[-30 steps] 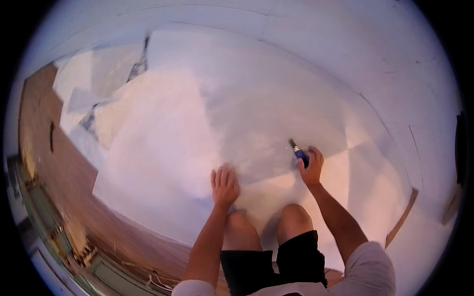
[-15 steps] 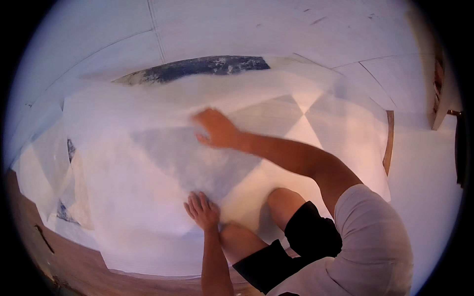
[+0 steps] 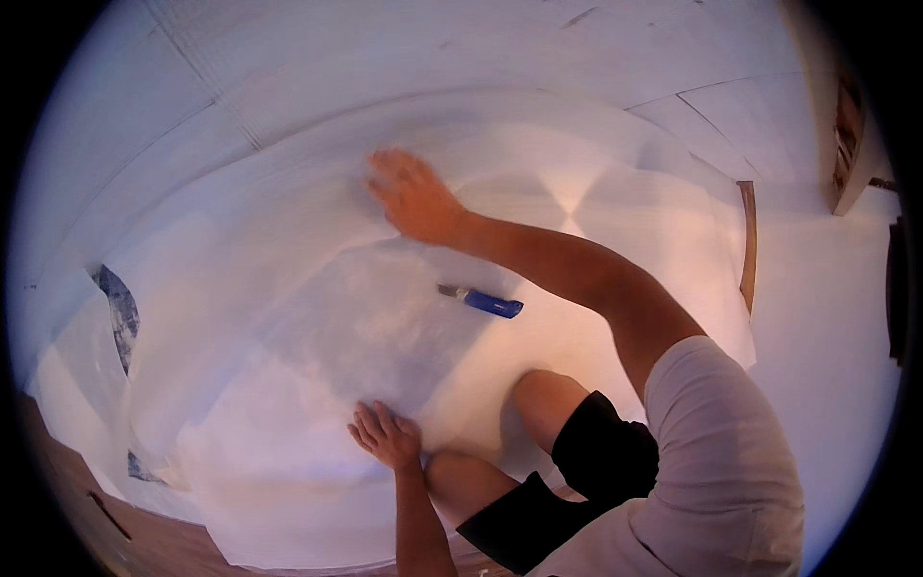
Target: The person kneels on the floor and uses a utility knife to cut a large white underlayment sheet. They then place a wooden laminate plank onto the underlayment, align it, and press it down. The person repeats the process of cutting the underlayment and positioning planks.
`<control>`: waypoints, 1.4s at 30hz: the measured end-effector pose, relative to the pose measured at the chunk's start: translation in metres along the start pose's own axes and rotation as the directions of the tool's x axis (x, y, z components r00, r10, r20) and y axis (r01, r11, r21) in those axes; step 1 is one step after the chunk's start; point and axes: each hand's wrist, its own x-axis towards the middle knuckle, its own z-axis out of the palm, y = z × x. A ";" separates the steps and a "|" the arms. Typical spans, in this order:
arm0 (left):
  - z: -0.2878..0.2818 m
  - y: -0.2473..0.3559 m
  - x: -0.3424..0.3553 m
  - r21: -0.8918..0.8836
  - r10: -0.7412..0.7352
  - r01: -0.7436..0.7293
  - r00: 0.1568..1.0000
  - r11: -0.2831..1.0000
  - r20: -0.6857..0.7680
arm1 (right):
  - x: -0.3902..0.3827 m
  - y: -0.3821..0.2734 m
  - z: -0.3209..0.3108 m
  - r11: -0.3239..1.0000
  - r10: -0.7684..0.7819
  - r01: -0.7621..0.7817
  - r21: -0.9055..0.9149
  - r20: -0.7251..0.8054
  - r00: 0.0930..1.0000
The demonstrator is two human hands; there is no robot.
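A large white sheet (image 3: 279,413) with pale grey triangle shapes spreads under me. My left hand (image 3: 386,436) lies flat on it near my knee, fingers spread and nothing held. Farther off, my right hand (image 3: 415,197) is palm down over the sheet's far part, its fingers stretched and slightly blurred. Whether that palm presses on the sheet I cannot tell. Between the two hands, a blue-handled utility knife (image 3: 488,302) rests on the sheet, its dark narrow end toward the left. Neither hand touches the knife.
Dark blue mottled patches (image 3: 120,313) show at the sheet's left edge. Brown wooden flooring (image 3: 144,524) runs along the lower left. A wooden strip (image 3: 747,245) lies by the right edge, with a shelf-like wooden piece (image 3: 850,144) beyond it.
My right hand has moved farther away from me. The dark strip at the far edge is now covered by white sheet. The knife has come into sight; more dark blue shows at left.
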 end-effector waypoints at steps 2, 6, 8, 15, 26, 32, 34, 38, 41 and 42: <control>0.002 0.001 -0.001 -0.010 0.011 -0.011 1.000 1.000 -0.002 | -0.043 -0.018 0.009 0.907 -0.247 0.203 0.369 0.075 0.966; -0.003 0.002 0.003 -0.020 0.002 -0.002 1.000 1.000 0.005 | -0.076 -0.013 0.011 0.842 -0.464 0.340 0.420 0.241 0.853; -0.003 0.004 0.003 -0.006 0.000 0.000 1.000 1.000 0.003 | -0.038 0.031 0.021 0.956 -0.242 0.179 0.233 0.279 0.929; 0.004 0.000 -0.002 -0.007 0.000 0.000 1.000 1.000 0.021 | 0.028 0.049 0.061 0.974 0.214 -0.223 0.028 0.179 0.960; 0.008 -0.011 -0.016 -0.042 -0.033 0.035 0.998 0.999 0.062 | 0.148 -0.065 0.114 0.998 0.040 -0.045 0.038 0.107 0.993; -0.003 -0.019 -0.019 -0.043 -0.100 0.106 0.989 0.993 0.110 | 0.171 -0.165 0.118 0.843 -0.413 0.391 0.369 -0.021 0.910; 0.000 -0.020 -0.019 -0.062 -0.081 0.085 0.994 0.994 0.077 | 0.185 -0.181 0.125 0.858 -0.382 0.337 0.388 0.043 0.923; 0.001 -0.021 -0.007 -0.101 -0.020 0.025 0.998 0.995 0.053 | 0.229 -0.167 0.150 0.934 -0.132 0.101 0.343 0.069 0.989; 0.010 -0.008 -0.006 -0.162 0.003 0.021 0.989 0.987 0.147 | 0.203 -0.129 0.172 0.910 0.035 -0.028 0.414 -0.010 0.999; 0.018 -0.010 -0.008 -0.184 -0.018 0.030 0.997 0.982 0.071 | 0.195 -0.131 0.153 0.914 -0.016 -0.017 0.406 0.078 0.997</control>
